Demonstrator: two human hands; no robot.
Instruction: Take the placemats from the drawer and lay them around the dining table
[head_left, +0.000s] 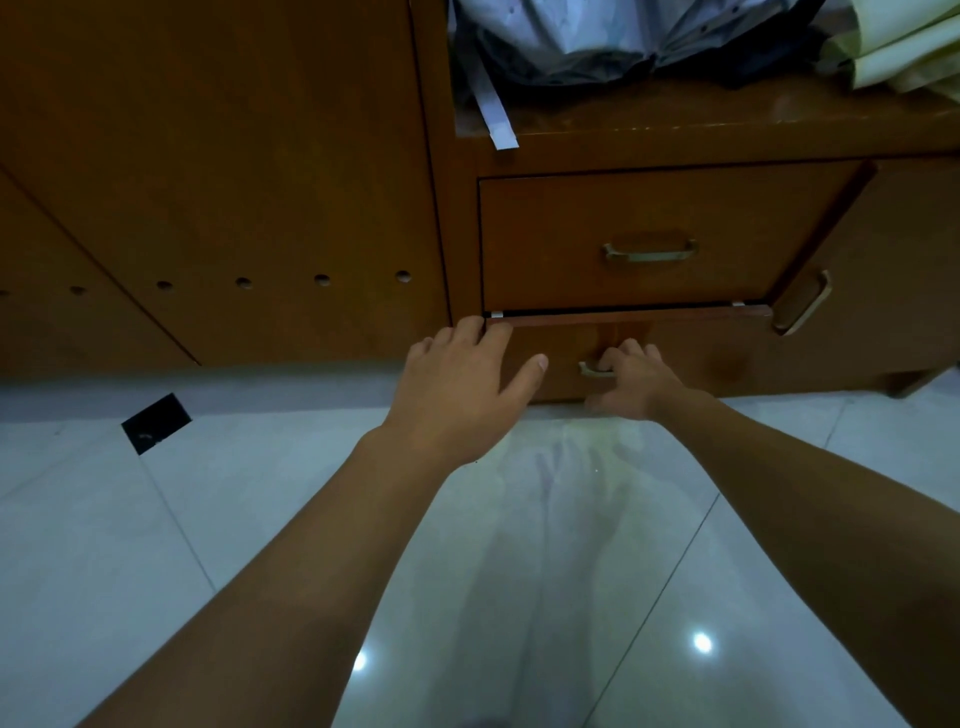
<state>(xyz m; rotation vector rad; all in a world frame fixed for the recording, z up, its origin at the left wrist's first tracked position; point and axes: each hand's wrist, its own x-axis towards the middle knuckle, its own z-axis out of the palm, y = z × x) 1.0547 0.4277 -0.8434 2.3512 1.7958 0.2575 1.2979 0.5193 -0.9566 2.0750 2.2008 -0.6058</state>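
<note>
The lower drawer (691, 348) of a brown wooden cabinet stands pulled out a little, with a dark gap along its top edge. My right hand (631, 382) grips the drawer's metal handle (592, 370), fingers curled round it. My left hand (462, 374) rests with straight fingers on the drawer's top left corner, thumb spread toward the handle. The inside of the drawer is hidden, and no placemats are in view.
Above is a closed upper drawer (639, 234) with a brass handle. A cabinet door (893, 270) with a handle stands to the right. Folded clothes (597, 36) lie on the shelf above. A tall wooden panel (218, 182) fills the left. The floor (156, 519) is glossy white tile.
</note>
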